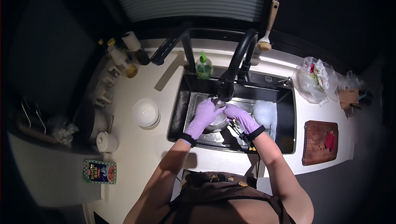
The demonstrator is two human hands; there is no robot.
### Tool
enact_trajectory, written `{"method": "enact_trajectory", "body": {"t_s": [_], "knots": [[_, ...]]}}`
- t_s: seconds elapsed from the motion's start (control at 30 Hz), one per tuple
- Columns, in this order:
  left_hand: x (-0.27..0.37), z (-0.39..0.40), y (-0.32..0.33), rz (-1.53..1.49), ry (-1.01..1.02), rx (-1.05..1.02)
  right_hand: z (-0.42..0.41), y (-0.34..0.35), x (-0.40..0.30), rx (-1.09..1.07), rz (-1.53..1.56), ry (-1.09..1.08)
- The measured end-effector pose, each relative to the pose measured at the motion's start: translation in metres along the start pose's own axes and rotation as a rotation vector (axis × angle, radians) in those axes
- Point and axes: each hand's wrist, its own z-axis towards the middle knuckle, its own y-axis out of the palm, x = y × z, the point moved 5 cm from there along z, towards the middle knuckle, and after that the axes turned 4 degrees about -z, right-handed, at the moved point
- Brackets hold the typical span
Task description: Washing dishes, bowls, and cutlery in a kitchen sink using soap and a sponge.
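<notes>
Both hands wear purple gloves and meet over the black sink (286, 125), just below the spout of the black faucet (238, 60). My left hand (202, 117) and my right hand (239, 115) are at a small pale item (219, 104) between their fingertips; its kind cannot be made out, nor which hand grips it. Under them a round metal bowl (216, 126) stands in the sink, partly hidden by the gloves. White foam (265, 114) lies on the sink's right side. Some chopsticks or thin utensils (234, 126) show beside the bowl.
White bowls (145, 112) are stacked left of the sink. A green soap bottle (204, 68) stands behind it. At the right are a wooden cutting board (320, 143) with a red item and a plastic bag of food (317, 78). Sauce bottles (123, 60) line the back left.
</notes>
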Motion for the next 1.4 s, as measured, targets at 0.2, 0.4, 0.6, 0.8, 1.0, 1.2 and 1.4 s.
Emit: {"method": "enact_trajectory", "body": {"t_s": [0.2,0.4,0.6,0.8,1.0,1.2,1.4], "knots": [[-0.035,0.02,0.083,-0.649,-0.254,-0.059,-0.031,-0.044,0.009,0.291,-0.38,-0.054],[-0.02,-0.012,0.139,-1.829,-0.818,-0.31,-0.007,-0.029,0.048,0.435,-0.171,-0.023],[0.063,0.031,0.101,-0.826,-0.499,-0.317,0.088,-0.038,0.277,0.873,0.375,-0.15],[-0.1,-0.004,0.111,-0.758,-0.61,-0.15,-0.035,-0.004,-0.056,0.22,-0.757,-0.449],[-0.097,0.001,0.108,-0.989,-0.593,-0.292,-0.021,-0.005,-0.035,0.125,-0.44,-0.475],[-0.075,0.009,0.119,-1.238,-0.574,-0.447,-0.008,-0.018,0.03,0.335,-0.253,-0.179],[-0.059,-0.003,0.205,-2.631,-0.918,-0.34,-0.053,-0.01,-0.048,0.69,-0.554,-0.368]]}}
